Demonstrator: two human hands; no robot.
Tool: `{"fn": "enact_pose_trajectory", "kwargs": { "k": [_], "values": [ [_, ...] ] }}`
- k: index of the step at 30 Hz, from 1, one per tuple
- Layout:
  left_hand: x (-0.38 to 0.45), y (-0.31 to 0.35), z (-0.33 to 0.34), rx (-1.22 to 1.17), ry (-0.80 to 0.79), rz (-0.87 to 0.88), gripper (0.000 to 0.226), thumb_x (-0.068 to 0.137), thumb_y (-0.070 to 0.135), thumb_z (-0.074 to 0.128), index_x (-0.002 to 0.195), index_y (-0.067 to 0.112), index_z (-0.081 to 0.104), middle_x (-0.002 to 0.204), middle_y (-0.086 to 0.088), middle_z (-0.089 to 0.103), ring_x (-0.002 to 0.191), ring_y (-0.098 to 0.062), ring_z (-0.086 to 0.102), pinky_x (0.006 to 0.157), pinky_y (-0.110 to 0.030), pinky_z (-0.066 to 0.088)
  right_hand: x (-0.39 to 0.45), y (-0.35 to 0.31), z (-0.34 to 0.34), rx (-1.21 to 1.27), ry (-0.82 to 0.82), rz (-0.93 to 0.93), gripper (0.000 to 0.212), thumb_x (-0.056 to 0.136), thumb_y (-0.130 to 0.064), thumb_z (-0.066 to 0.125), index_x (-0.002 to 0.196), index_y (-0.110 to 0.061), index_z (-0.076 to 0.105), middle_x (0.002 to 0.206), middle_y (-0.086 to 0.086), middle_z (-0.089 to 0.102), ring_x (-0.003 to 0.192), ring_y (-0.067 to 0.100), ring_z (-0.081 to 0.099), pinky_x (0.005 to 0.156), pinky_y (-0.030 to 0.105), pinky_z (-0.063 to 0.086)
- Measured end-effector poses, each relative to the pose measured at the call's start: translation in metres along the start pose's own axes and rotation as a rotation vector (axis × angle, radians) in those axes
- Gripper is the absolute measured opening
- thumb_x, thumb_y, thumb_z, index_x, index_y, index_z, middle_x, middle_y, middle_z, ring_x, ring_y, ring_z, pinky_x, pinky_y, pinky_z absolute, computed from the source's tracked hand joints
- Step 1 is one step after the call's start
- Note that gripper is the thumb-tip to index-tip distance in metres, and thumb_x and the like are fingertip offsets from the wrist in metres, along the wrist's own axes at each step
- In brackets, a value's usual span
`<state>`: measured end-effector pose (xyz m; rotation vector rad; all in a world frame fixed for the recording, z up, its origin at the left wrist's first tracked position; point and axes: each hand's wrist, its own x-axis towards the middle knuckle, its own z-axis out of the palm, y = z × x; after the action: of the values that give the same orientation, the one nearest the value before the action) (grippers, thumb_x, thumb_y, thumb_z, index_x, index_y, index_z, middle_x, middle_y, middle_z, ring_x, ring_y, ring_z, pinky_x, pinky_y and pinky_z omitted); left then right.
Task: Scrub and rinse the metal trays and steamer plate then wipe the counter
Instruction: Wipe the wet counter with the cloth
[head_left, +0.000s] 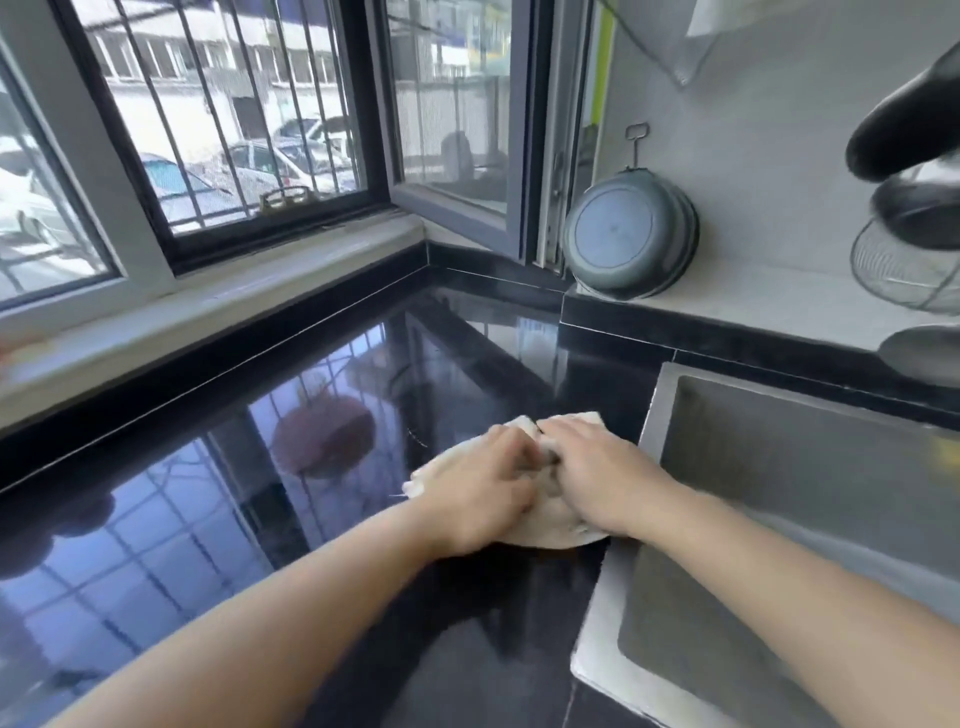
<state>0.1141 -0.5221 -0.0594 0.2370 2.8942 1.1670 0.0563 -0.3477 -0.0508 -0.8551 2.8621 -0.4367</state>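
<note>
A crumpled off-white cloth (558, 525) lies on the glossy black counter (218, 519), close to the left rim of the steel sink (649, 415). My left hand (480, 488) lies on the cloth's left part with its fingers bent into the fabric. My right hand (597, 467) lies on the right part, fingers curled into the folds. Both hands meet over the cloth's middle and hide most of it. Metal trays and the steamer plate are not clearly visible.
A grey round pan (628, 234) leans against the tiled wall at the back. On the right hang a wire strainer (904, 265) and a dark utensil (904, 124). The windowsill (208, 312) borders the counter on the left. The sink basin (831, 519) is to the right.
</note>
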Motion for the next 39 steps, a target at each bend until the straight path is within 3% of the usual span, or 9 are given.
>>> {"fn": "enact_pose_trajectory", "kwargs": {
  "k": [3, 8, 13, 18, 22, 26, 32, 37, 39],
  "values": [
    [0.055, 0.016, 0.029, 0.443, -0.067, 0.154, 0.058, 0.099, 0.041, 0.027, 0.150, 0.020, 0.043, 0.149, -0.006, 0.044, 0.138, -0.023, 0.035, 0.118, -0.041, 0.023, 0.015, 0.045, -0.020, -0.073, 0.024, 0.212, 0.055, 0.104, -0.018, 0.030, 0.158, -0.014, 0.023, 0.163, 0.004, 0.028, 0.151, 0.021, 0.021, 0.117, 0.032, 0.020],
    [0.169, -0.004, 0.025, 0.488, -0.114, 0.042, 0.050, 0.105, 0.041, 0.028, 0.151, 0.023, 0.036, 0.157, -0.002, 0.034, 0.149, -0.023, 0.027, 0.123, -0.044, 0.017, 0.091, 0.086, -0.022, -0.208, 0.089, 0.392, 0.053, 0.104, -0.037, 0.023, 0.147, -0.011, 0.038, 0.151, 0.014, 0.040, 0.141, 0.032, 0.034, 0.117, 0.045, 0.024],
    [0.259, -0.030, -0.005, 0.482, -0.092, -0.056, 0.064, 0.094, 0.062, 0.029, 0.151, 0.035, 0.040, 0.159, 0.004, 0.035, 0.153, -0.025, 0.023, 0.124, -0.049, 0.021, 0.163, 0.104, -0.030, -0.157, 0.165, 0.501, 0.083, 0.091, -0.075, 0.017, 0.153, -0.021, 0.030, 0.155, 0.023, 0.033, 0.144, 0.041, 0.030, 0.118, 0.057, 0.015],
    [0.283, -0.084, -0.053, 0.578, -0.035, -0.246, 0.082, 0.084, 0.086, 0.022, 0.158, 0.051, 0.021, 0.172, 0.004, 0.014, 0.160, -0.028, 0.004, 0.128, -0.053, 0.009, 0.183, 0.103, -0.025, -0.124, 0.138, 0.462, 0.081, 0.089, -0.069, 0.024, 0.159, -0.028, 0.019, 0.162, 0.019, 0.023, 0.147, 0.044, 0.018, 0.120, 0.060, 0.007],
    [0.249, -0.102, -0.076, 0.675, -0.089, -0.368, 0.075, 0.090, 0.087, 0.015, 0.158, 0.060, -0.002, 0.174, 0.004, -0.008, 0.160, -0.030, -0.012, 0.126, -0.059, -0.001, 0.190, 0.067, -0.008, -0.171, 0.040, 0.363, 0.073, 0.091, -0.069, 0.017, 0.158, -0.038, 0.017, 0.165, 0.017, 0.011, 0.150, 0.046, 0.005, 0.120, 0.060, 0.000],
    [0.180, -0.119, -0.097, 0.701, -0.120, -0.444, 0.078, 0.087, 0.089, 0.013, 0.156, 0.060, -0.008, 0.174, 0.004, -0.013, 0.159, -0.032, -0.014, 0.123, -0.065, -0.001, 0.165, 0.020, 0.002, -0.149, -0.050, 0.274, 0.075, 0.092, -0.073, 0.018, 0.159, -0.042, 0.007, 0.168, 0.012, -0.002, 0.153, 0.041, -0.010, 0.122, 0.056, -0.009],
    [0.004, -0.103, -0.103, 0.727, -0.112, -0.522, 0.081, 0.088, 0.088, 0.008, 0.158, 0.054, -0.011, 0.174, -0.001, -0.013, 0.159, -0.034, -0.010, 0.124, -0.061, 0.004, 0.071, -0.065, 0.024, -0.122, -0.103, 0.113, 0.073, 0.090, -0.071, 0.026, 0.156, -0.043, 0.014, 0.168, 0.009, 0.001, 0.153, 0.037, -0.007, 0.123, 0.054, -0.005],
    [-0.164, -0.073, -0.089, 0.700, -0.119, -0.625, 0.100, 0.063, 0.088, -0.007, 0.157, 0.054, -0.011, 0.173, -0.004, -0.011, 0.158, -0.034, -0.012, 0.124, -0.062, 0.006, -0.033, -0.141, 0.051, -0.111, -0.156, -0.038, 0.074, 0.090, -0.068, 0.029, 0.157, -0.039, 0.014, 0.169, 0.010, -0.003, 0.153, 0.036, -0.010, 0.123, 0.051, -0.006],
    [-0.224, -0.057, -0.074, 0.673, -0.069, -0.655, 0.092, 0.070, 0.087, -0.003, 0.157, 0.055, -0.010, 0.173, -0.003, -0.010, 0.159, -0.033, -0.013, 0.125, -0.060, 0.004, -0.078, -0.162, 0.064, -0.103, -0.146, -0.110, 0.078, 0.090, -0.070, 0.027, 0.159, -0.037, 0.013, 0.169, 0.010, -0.004, 0.154, 0.035, -0.013, 0.124, 0.051, -0.008]
  ]
}}
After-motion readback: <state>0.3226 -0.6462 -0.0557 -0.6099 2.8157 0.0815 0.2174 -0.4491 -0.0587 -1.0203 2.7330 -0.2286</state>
